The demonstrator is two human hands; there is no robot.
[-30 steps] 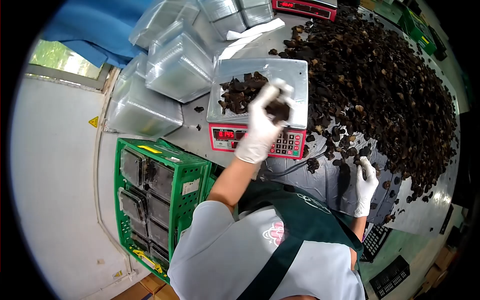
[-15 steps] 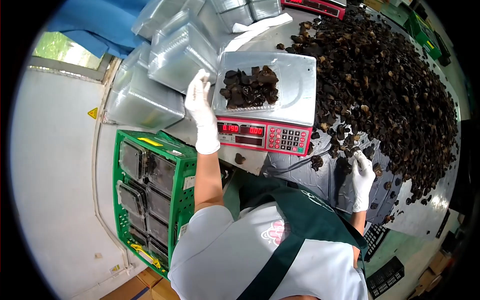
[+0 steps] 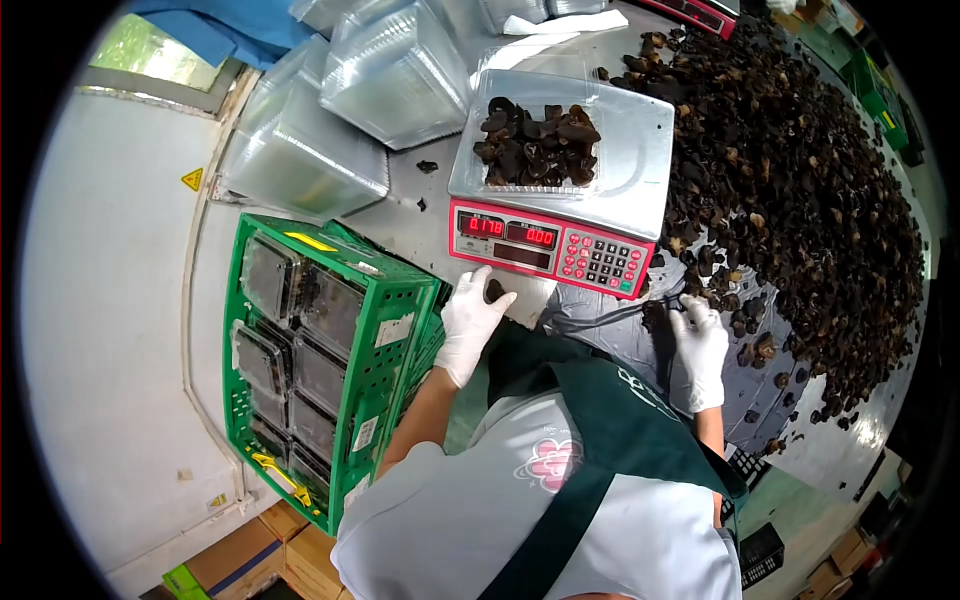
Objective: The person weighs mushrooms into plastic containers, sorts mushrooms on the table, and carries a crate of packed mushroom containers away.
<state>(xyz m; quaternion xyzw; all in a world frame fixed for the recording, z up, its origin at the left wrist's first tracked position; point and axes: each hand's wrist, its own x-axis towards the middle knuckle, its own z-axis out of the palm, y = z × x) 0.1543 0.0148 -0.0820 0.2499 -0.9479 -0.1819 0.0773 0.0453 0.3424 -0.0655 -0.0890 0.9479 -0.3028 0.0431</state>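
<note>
My left hand (image 3: 474,322), in a white glove, is at the table edge below the scale, its thumb and fingers closed around a small dark fungus piece (image 3: 494,290). On the scale (image 3: 555,246), whose displays show 0.178 and 0.00, sits a clear open tray (image 3: 540,188) of dark fungus pieces (image 3: 530,145). My right hand (image 3: 700,345), also gloved, is beside loose pieces at the near edge of a large fungus heap (image 3: 790,200). Its fingers are slightly apart, and nothing shows in them.
Stacks of clear plastic containers (image 3: 395,75) stand left of the scale. A green crate (image 3: 390,330) holding closed clear boxes is at the left. A white cloth (image 3: 565,22) and a second red scale (image 3: 700,14) lie behind. Part of another person's gloved hand (image 3: 783,5) shows at the top.
My left hand has come down from beside the tray to the small piece at the table edge and closed around it. The reading fell from 0.190 to 0.178. My right hand has shifted slightly.
</note>
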